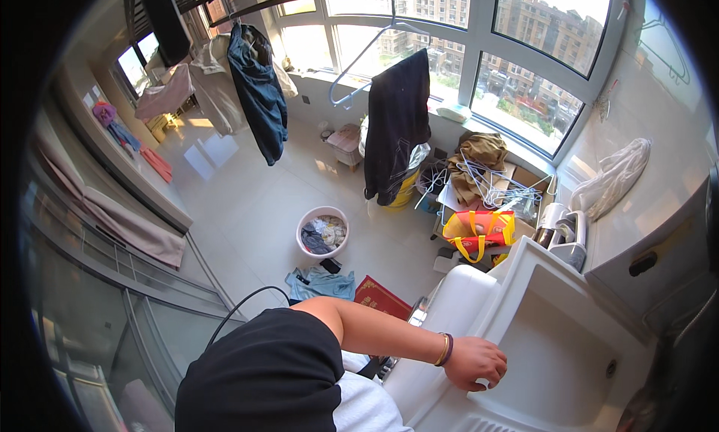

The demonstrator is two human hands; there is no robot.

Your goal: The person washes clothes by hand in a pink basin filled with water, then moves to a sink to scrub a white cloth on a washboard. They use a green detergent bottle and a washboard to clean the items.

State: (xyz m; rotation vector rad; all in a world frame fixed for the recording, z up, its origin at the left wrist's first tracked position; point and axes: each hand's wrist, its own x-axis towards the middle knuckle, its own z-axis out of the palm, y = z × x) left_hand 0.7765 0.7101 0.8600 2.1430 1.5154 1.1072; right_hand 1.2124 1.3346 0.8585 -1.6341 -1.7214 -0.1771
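Note:
My left hand (476, 364) hangs over the near-left rim of a white laundry sink (553, 342). Its fingers are loosely curled, a gap shows beside the thumb, and I see nothing held. Two thin bands circle the wrist. The basin has a dark round drain (611, 368) and a ribbed washboard part (486, 424) at the bottom. Left of the basin is a white rounded appliance (463, 303) with a chrome-edged part, partly behind my forearm. My right hand is out of view.
A laundry basket (299, 246) holds clothes. Light blue clothing (323, 284) and a red mat (382, 298) lie on the floor. Dark trousers (396, 123) and a blue garment (258, 95) hang overhead. A red-yellow bag (480, 232) and several hangers (491, 182) are near the window.

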